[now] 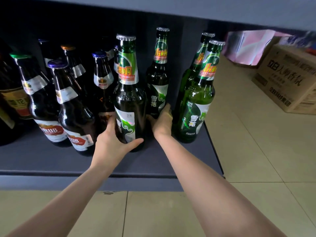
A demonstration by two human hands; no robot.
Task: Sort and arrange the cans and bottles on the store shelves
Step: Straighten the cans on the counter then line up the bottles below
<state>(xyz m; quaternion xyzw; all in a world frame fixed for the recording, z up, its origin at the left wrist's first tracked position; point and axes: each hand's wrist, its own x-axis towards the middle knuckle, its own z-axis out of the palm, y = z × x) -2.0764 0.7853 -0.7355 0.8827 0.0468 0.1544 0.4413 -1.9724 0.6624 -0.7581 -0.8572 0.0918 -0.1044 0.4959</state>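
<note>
- While four green bottles stood on the shelf (51,156), left hand (109,142) gripped the front bottle (130,106).
- Right hand (162,122) clasped the second bottle (158,77).
- Two stood right, untouched.

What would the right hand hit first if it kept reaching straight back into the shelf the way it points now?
Probably nothing new: the right hand already rests against the base of the rear green bottle behind the front green bottle. Pushing on would likely shove that bottle toward the dark back wall; depth there is unclear.

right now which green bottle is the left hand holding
The front green bottle, nearest the brown ones; the left hand wraps its base.
</note>
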